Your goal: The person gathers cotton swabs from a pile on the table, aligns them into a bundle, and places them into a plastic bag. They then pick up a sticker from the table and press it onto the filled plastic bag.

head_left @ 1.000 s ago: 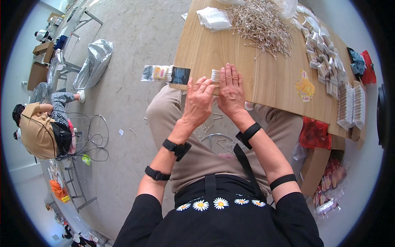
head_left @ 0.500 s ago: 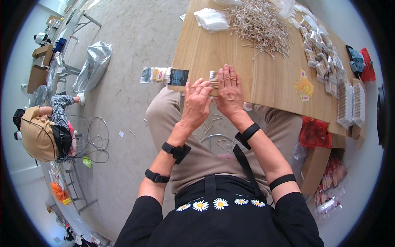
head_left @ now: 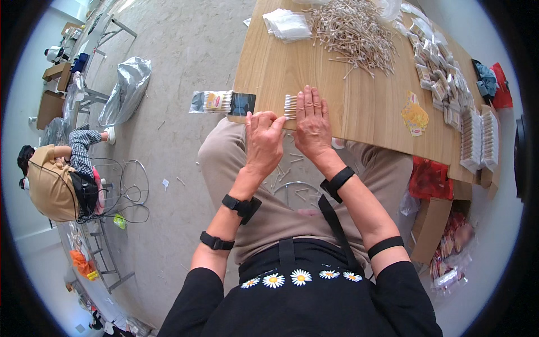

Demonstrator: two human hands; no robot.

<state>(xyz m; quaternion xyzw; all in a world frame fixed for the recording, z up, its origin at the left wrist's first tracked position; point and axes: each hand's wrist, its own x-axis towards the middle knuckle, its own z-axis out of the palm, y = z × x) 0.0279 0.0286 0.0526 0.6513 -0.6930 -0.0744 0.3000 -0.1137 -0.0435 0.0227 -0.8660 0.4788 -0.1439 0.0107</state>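
Observation:
A row of cotton swabs (head_left: 290, 105) lies side by side at the near edge of the wooden table. My right hand (head_left: 313, 121) rests flat along the row's right side, fingers straight and together, covering part of it. On the left, my left hand (head_left: 264, 135) has its fingers curled and its thumb and forefinger together by the near ends of the swabs. Whatever that pinch holds is too small to make out. Further left, a clear bag of swabs with a yellow and white card (head_left: 217, 101) lies beside a dark flat pad (head_left: 243, 104) at the table's corner.
A large heap of loose swabs (head_left: 353, 33) covers the table's far side, next to clear plastic bags (head_left: 287, 24). Yellow cards (head_left: 415, 117) lie at right, before many filled packs (head_left: 441, 78) and stacked boxes (head_left: 479, 140). Another person (head_left: 55, 180) sits at far left.
My left hand's fingers have curled in, and its thumb has closed toward the forefinger by the swab ends. The right hand stays flat in nearly the same place.

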